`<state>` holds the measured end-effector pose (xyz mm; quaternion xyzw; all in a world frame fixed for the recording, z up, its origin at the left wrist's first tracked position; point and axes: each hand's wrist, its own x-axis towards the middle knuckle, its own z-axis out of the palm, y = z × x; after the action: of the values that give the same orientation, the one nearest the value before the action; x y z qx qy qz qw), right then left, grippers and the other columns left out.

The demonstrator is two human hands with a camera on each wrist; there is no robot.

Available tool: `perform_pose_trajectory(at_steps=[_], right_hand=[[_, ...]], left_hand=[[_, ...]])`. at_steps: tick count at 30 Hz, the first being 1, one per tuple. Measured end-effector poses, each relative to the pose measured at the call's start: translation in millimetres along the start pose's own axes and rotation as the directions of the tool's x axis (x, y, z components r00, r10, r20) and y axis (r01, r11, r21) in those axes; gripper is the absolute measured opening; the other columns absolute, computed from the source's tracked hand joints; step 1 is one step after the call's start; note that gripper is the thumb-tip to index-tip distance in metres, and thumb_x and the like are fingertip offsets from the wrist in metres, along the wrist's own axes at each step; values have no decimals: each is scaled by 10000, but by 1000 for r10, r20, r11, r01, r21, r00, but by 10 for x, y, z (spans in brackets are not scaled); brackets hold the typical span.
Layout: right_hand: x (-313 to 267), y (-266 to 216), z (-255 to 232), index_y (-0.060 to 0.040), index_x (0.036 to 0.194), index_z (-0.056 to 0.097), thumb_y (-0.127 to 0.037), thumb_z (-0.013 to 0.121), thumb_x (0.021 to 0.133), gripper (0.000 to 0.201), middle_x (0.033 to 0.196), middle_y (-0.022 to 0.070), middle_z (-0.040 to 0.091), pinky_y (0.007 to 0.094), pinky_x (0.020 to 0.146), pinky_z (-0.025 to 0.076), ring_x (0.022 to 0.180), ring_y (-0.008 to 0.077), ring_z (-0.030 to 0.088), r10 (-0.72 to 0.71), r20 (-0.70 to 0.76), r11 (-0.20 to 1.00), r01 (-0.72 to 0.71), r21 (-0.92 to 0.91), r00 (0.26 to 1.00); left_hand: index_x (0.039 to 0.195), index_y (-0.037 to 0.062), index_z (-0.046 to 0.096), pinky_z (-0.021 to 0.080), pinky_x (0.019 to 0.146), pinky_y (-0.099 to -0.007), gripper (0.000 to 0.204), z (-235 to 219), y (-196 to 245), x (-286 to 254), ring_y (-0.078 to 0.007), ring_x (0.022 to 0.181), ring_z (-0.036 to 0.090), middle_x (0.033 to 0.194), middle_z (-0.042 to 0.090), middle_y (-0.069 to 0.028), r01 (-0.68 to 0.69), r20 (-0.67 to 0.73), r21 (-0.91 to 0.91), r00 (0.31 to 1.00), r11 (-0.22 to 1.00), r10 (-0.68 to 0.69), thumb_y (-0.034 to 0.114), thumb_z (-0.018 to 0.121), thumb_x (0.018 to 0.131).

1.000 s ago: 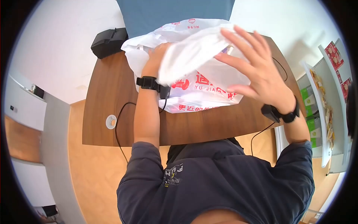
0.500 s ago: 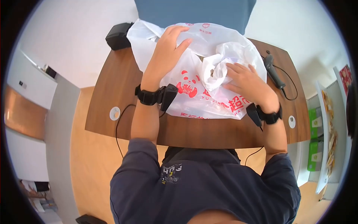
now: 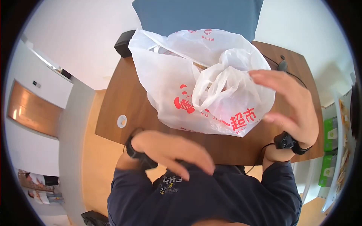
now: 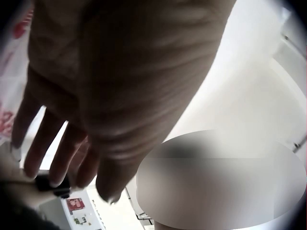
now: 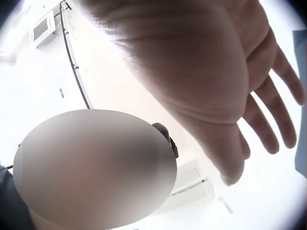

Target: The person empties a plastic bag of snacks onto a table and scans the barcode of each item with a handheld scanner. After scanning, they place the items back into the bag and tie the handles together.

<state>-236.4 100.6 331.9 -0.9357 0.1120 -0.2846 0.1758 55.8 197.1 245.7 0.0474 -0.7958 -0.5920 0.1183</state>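
Note:
A white plastic shopping bag [image 3: 166, 79] with red print lies on the wooden desk [image 3: 113, 101], its handles bunched and twisted together on top toward the right. My right hand [image 3: 292, 101] is at the bag's right side, fingers spread and gently bent, with nothing in its grasp. Below the desk's front edge, my left hand [image 3: 175, 152] hangs in front of the dark shirt, holding nothing. The left wrist view shows that hand's loose fingers [image 4: 60, 153]; in the right wrist view the other hand's fingers [image 5: 268, 120] stand apart.
A black boxy device [image 3: 123, 44] stands at the desk's back left. Beyond the right of the bag lies a dark handheld scanner [image 3: 282, 66] with a cable. A blue-grey panel [image 3: 200, 17] is behind the desk, and shelves with green packs [image 3: 330, 134] stand at right.
The handles went from being lifted and spread to lying bunched on the bag. My left hand has drawn back from the bag toward the body; my right hand has come off the handles to the right.

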Motion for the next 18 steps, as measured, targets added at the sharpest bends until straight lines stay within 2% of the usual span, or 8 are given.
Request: perform_pose_trajectory(at_steps=[2, 5, 7, 8, 10, 11, 14, 18], right_hand=[[-22, 110, -15, 47, 1261, 558, -109, 699, 753, 550, 1254, 198, 604, 386, 996, 437, 1141, 340, 585, 49, -65, 998, -47, 29, 997], [-35, 216, -1, 47, 1244, 558, -52, 663, 710, 553, 1210, 185, 610, 378, 967, 446, 1048, 327, 590, 160, -180, 984, -171, -47, 971], [-65, 255, 17, 40, 1248, 560, -53, 666, 711, 555, 1204, 184, 612, 378, 956, 449, 1039, 328, 590, 164, -202, 984, -175, -38, 966], [-85, 264, 29, 34, 1251, 562, -55, 670, 713, 556, 1199, 182, 613, 379, 945, 453, 1030, 329, 590, 171, -206, 982, -183, -39, 963], [-112, 275, 40, 29, 1252, 563, -58, 674, 717, 553, 1196, 180, 615, 379, 934, 457, 1025, 334, 589, 150, -207, 985, -164, -54, 967], [-125, 264, 47, 25, 1253, 565, -61, 679, 722, 550, 1193, 178, 616, 379, 923, 462, 1020, 338, 589, 124, -184, 987, -140, -82, 975], [-157, 180, 30, 21, 1259, 567, -76, 688, 731, 551, 1189, 179, 619, 382, 904, 471, 1010, 344, 591, 134, -146, 982, -151, -115, 980], [-233, 144, 9, 16, 1268, 567, -81, 690, 737, 554, 1204, 185, 616, 393, 903, 475, 1017, 343, 596, 84, -177, 992, -100, -83, 981]], left_hand=[[1400, -14, 462, 372, 1073, -414, 474, 342, -256, -136, -317, 1333, 439, 1461, 442, -176, 213, 107, -216, 975, 953, -193, 210, 560, 994], [1391, -5, 470, 375, 1086, -376, 458, 1011, -622, -371, -267, 1300, 480, 1444, 478, -141, 266, -164, -391, 922, 881, -351, 247, 525, 1013], [1369, 14, 514, 373, 1086, -335, 417, 1341, -680, -491, -207, 1275, 501, 1404, 528, -117, 129, -348, -859, 561, 495, -751, 245, 506, 1022], [1369, 14, 514, 373, 1086, -335, 417, 1478, -804, -616, -207, 1275, 501, 1404, 528, -117, 152, -339, -857, 551, 492, -762, 245, 506, 1022], [1316, 24, 578, 390, 1057, -307, 371, 1644, -989, -762, -173, 1222, 535, 1324, 597, -89, 30, -518, -821, 384, 571, -764, 244, 499, 1027], [1222, 24, 641, 412, 1024, -310, 318, 1638, -970, -772, -171, 1160, 563, 1236, 645, -80, 315, -503, -743, 319, 591, -803, 232, 527, 1010], [1174, 22, 639, 453, 990, -352, 262, 1722, -1259, -846, -205, 1099, 598, 1156, 666, -125, 613, -552, -572, 204, 545, -808, 196, 550, 1001], [1275, 35, 517, 453, 994, -377, 332, 2000, -1988, -1195, -250, 1151, 568, 1307, 567, -161, 810, -726, -172, 281, 561, -628, 152, 590, 973]])
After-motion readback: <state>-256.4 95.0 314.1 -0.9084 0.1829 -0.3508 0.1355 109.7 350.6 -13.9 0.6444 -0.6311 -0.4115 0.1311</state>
